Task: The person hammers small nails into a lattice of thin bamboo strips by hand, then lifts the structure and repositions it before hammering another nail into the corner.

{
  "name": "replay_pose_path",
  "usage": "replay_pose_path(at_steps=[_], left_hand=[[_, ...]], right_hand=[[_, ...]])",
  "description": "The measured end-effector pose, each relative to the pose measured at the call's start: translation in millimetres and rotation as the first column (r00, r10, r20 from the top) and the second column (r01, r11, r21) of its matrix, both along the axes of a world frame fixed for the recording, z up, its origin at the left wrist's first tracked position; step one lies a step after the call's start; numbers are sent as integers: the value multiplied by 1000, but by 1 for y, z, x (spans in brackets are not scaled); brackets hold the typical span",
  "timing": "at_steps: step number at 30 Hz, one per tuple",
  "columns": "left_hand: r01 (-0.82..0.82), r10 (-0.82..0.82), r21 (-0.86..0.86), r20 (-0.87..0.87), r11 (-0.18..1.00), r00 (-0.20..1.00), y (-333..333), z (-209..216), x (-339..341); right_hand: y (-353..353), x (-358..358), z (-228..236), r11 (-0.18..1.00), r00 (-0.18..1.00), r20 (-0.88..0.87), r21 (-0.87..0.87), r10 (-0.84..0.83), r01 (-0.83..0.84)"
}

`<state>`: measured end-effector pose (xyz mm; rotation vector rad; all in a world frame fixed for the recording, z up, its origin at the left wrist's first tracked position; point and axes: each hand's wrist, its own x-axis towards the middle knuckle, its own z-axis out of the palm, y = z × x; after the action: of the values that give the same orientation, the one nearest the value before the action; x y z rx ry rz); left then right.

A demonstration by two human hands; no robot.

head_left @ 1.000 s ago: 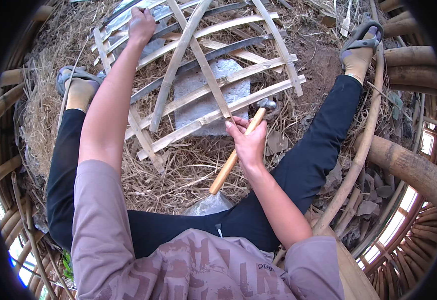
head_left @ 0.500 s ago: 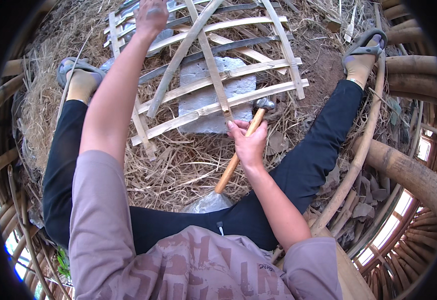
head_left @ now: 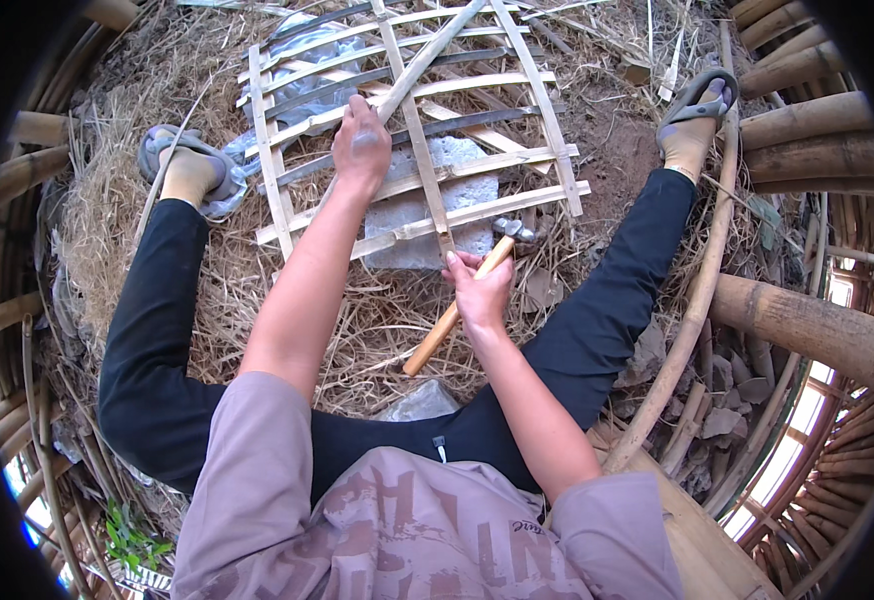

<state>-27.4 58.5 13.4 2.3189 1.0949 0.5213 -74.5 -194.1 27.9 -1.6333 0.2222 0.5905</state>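
One hand holds a hammer and lattice slat

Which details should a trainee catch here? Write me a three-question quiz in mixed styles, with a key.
1. Which hand holds the hammer?

2. True or false: a grey stone block shows through the gaps of the wooden lattice.

3. Where is the left hand?
a) on a sandal
b) at a diagonal slat of the lattice
c) on a knee

Key:
1. The right hand.
2. True.
3. b
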Motion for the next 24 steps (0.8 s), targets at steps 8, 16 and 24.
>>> replay_pose_path(at_steps=[8, 16, 24], left_hand=[[-50, 71, -153, 139, 987, 988, -9, 6, -10], [-23, 47, -86, 283, 996, 958, -18, 2, -16], [34, -24, -12, 470, 999, 882, -26, 0, -5]], right_hand=[[-8, -11, 8, 999, 997, 76, 27, 29, -32], [-20, -9, 7, 1000, 996, 89, 1, 27, -28], [-20, -25, 9, 1000, 999, 28, -2, -27, 27]])
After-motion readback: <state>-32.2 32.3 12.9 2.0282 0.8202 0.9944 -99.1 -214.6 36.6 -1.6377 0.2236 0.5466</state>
